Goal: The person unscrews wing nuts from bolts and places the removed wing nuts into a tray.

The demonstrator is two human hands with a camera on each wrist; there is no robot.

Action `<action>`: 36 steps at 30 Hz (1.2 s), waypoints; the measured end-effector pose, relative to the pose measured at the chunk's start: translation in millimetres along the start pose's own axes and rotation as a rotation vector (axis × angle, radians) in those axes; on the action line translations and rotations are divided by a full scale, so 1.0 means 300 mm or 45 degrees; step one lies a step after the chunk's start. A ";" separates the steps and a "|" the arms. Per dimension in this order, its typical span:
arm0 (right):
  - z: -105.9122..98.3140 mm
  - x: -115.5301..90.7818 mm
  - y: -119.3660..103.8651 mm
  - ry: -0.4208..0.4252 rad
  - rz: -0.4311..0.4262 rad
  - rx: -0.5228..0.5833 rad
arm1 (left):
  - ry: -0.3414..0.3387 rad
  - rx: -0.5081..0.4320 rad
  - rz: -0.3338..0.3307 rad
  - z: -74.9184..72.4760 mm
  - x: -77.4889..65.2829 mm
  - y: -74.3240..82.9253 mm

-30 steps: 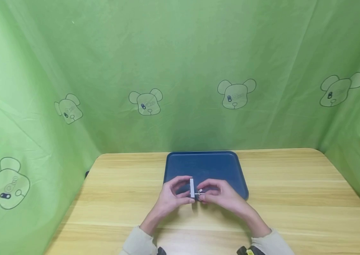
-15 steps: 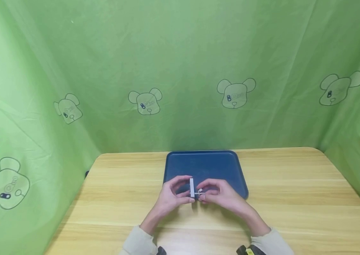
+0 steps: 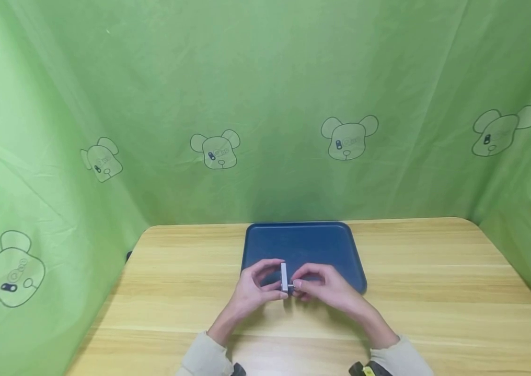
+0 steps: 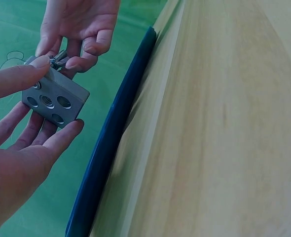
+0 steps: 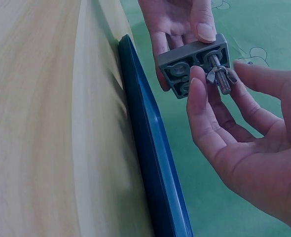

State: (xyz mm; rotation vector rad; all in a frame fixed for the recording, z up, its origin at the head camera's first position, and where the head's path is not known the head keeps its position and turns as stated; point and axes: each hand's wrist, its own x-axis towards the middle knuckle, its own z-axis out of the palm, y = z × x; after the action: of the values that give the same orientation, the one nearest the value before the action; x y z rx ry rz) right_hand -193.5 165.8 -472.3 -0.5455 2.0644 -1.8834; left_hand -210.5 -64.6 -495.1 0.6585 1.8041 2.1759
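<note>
Grey block (image 5: 195, 64) with round threaded holes

Grey block (image 4: 54, 101) in left hand (image 4: 17, 148)

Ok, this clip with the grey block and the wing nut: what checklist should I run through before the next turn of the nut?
1. Left hand grips grey block: ok.
2. Right hand fingers on wing nut: ok.
3. Bolt seated through the block: ok.
4. Nut fully tightened against block: cannot tell.
5. Work held above blue tray: ok.
6. Threads engaged cleanly: cannot tell.
</note>
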 end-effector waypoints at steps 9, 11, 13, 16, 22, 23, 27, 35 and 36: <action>-0.003 0.000 0.003 0.016 0.005 -0.025 | 0.009 0.000 -0.018 0.001 0.000 -0.002; -0.002 -0.001 0.000 0.017 0.007 -0.028 | 0.006 0.006 -0.017 0.003 0.000 0.000; -0.001 -0.002 -0.002 0.019 0.010 -0.033 | 0.003 0.001 -0.015 0.002 0.000 0.000; -0.001 -0.004 -0.006 0.025 0.015 -0.039 | 0.003 -0.001 -0.012 0.002 0.000 -0.001; -0.003 -0.006 -0.007 0.021 0.017 -0.032 | 0.005 -0.009 -0.007 0.000 0.000 -0.001; -0.003 -0.007 -0.007 0.020 0.017 -0.028 | 0.005 -0.008 -0.005 0.000 0.000 0.000; -0.004 -0.007 -0.006 0.013 0.015 -0.002 | 0.004 -0.009 0.010 0.001 -0.001 0.003; -0.005 -0.007 -0.006 0.000 0.010 0.023 | 0.003 -0.024 0.010 0.001 -0.001 0.002; -0.005 -0.007 -0.006 -0.003 0.009 0.023 | 0.003 -0.028 0.010 0.001 -0.001 0.002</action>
State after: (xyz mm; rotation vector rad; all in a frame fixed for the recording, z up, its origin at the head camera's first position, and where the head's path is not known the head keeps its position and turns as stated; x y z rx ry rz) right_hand -192.1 168.1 -470.6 -0.5347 2.0429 -1.8950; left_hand -210.2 -64.7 -494.7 0.6601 1.7790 2.1993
